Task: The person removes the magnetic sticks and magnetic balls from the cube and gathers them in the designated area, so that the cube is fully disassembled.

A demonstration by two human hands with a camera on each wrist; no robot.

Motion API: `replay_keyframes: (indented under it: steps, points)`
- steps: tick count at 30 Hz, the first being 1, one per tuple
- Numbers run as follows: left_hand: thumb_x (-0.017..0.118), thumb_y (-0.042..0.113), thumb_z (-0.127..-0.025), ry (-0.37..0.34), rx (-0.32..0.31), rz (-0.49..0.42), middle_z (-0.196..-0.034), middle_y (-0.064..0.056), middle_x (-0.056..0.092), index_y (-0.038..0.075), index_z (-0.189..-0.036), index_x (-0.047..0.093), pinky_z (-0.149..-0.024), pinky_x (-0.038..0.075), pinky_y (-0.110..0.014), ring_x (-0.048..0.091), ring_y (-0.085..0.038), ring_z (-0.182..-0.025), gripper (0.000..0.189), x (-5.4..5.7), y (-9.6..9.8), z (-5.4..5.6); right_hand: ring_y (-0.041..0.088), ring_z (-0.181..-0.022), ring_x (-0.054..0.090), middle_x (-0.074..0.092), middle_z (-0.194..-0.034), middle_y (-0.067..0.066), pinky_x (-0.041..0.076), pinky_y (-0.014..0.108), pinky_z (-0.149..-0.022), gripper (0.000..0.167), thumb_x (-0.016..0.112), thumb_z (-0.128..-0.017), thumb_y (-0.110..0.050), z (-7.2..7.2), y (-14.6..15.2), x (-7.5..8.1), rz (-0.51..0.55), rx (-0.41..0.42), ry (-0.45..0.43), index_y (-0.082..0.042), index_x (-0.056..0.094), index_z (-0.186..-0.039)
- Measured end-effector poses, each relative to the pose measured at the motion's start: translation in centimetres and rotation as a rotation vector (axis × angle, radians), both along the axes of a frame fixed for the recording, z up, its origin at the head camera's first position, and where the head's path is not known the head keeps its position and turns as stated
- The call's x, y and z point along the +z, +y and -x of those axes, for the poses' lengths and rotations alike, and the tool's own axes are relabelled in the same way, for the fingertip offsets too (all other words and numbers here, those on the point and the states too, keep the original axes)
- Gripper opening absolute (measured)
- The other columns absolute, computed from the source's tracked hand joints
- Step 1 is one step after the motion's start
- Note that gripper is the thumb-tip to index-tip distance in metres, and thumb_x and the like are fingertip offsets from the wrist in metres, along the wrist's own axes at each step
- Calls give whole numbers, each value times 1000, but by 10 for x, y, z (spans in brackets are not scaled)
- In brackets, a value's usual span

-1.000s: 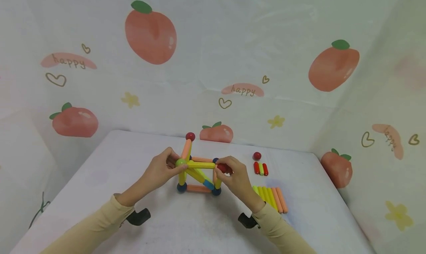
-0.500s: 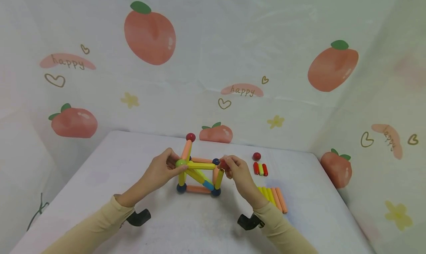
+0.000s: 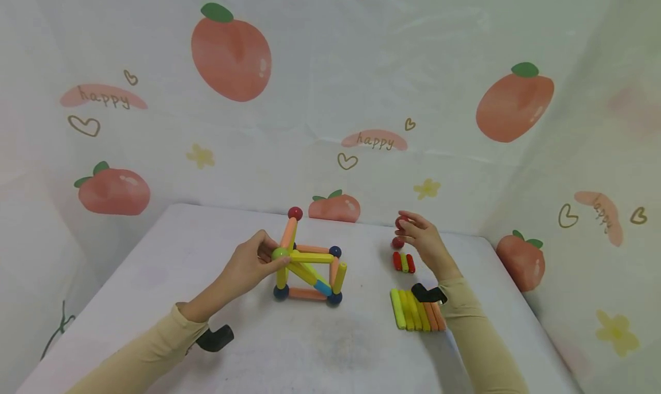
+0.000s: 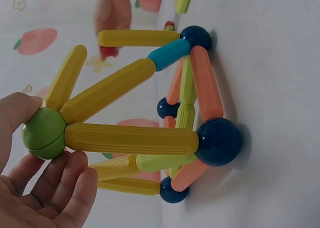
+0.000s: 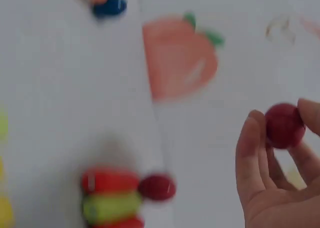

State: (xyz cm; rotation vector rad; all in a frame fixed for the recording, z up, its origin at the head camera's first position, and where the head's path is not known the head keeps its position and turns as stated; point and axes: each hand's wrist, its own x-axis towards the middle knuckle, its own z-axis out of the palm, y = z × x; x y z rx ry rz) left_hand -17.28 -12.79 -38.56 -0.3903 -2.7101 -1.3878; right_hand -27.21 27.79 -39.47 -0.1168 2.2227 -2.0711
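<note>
My left hand (image 3: 252,261) pinches a green ball (image 4: 44,133) at the upper near-left corner of a frame of magnetic sticks and balls. From that ball a yellow stick (image 3: 312,258) juts rightward, its far end bare. Dark blue balls (image 4: 219,142) form the base corners, joined by orange sticks (image 3: 307,293). A yellow stick (image 3: 339,277) leans up from the near-right base ball with nothing on top. One red ball (image 3: 295,213) tops the back. At the right, my right hand (image 3: 428,244) holds another red ball (image 5: 285,125) between thumb and fingers, raised above the table.
Below the right hand lies a loose red ball (image 3: 397,243). Short red and green sticks (image 3: 404,262) lie in front of it. Nearer, a row of green, yellow and orange sticks (image 3: 409,311) is partly covered by the right wrist camera. A fruit-print curtain (image 3: 289,124) hangs behind.
My right hand has taken the red ball off the end of the yellow stick and carried it rightward to the loose pieces. The left hand has kept its grip on the green ball.
</note>
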Motion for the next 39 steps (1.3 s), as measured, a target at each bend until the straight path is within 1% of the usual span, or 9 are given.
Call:
replay_keyframes:
  steps: [4, 8, 12, 14, 18, 23, 32, 36, 39]
  points:
    - [76, 28, -87, 1, -3, -1, -95, -7, 67, 5, -105, 55, -69, 51, -18, 59, -15, -81, 36, -1, -1, 0, 9, -99, 66, 62, -105, -9, 54, 15, -84, 55, 55, -102, -26, 16, 34, -18, -95, -50, -31, 4, 37, -145]
    - [76, 29, -87, 7, -6, -2, -95, -7, 68, 5, -105, 55, -69, 52, -18, 60, -15, -81, 36, 0, -1, 0, 13, -107, 63, 63, -109, -9, 52, 12, -86, 56, 56, -101, -27, 24, 51, -34, -209, -68, -81, 4, 41, -144]
    - [76, 29, -87, 11, -8, -3, -95, -7, 68, 5, -105, 55, -69, 52, -18, 60, -15, -81, 36, 0, -2, 0, 5, -98, 64, 67, -107, -9, 53, 14, -85, 56, 61, -99, -27, 30, 57, -44, -282, -81, -115, 6, 45, -141]
    - [76, 29, -87, 11, -9, -3, -95, -7, 68, 5, -105, 55, -69, 52, -18, 60, -15, -81, 36, -1, -2, 0, 3, -91, 64, 70, -105, -6, 54, 16, -83, 53, 62, -98, -25, 33, 57, -47, -318, -97, -122, 7, 48, -138]
    - [76, 30, -88, 7, -11, -5, -95, -7, 67, 5, -105, 55, -70, 52, -18, 60, -14, -82, 36, -1, -1, 0, 8, -89, 61, 69, -111, 5, 54, 18, -78, 48, 61, -98, -25, 36, 55, -51, -408, -125, -155, 6, 53, -134]
    - [75, 30, -88, -3, -11, -4, -97, -8, 67, 5, -105, 55, -70, 52, -18, 60, -14, -82, 37, -1, -1, 0, 14, -95, 58, 63, -124, 18, 52, 17, -77, 46, 60, -99, -25, 38, 52, -54, -473, -133, -187, 4, 54, -133]
    - [76, 30, -87, -6, -5, 8, -96, -6, 66, 7, -105, 55, -71, 52, -18, 60, -15, -83, 36, -3, -1, 1, 16, -92, 56, 63, -122, 18, 51, 18, -75, 42, 61, -99, -24, 36, 47, -54, -528, -139, -162, 4, 57, -130]
    - [76, 29, -87, 0, -11, 2, -95, -6, 66, 7, -105, 55, -70, 52, -19, 60, -15, -82, 35, -3, -1, 1, 20, -99, 58, 59, -131, 24, 51, 19, -78, 44, 58, -100, -26, 35, 47, -53, -556, -121, -148, 3, 54, -133]
    - [76, 28, -88, 2, -16, -4, -95, -6, 67, 7, -105, 55, -70, 52, -19, 60, -15, -81, 35, -3, -1, 1, 21, -97, 60, 58, -129, 26, 52, 21, -80, 48, 54, -102, -27, 36, 49, -51, -567, -113, -143, 4, 50, -138]
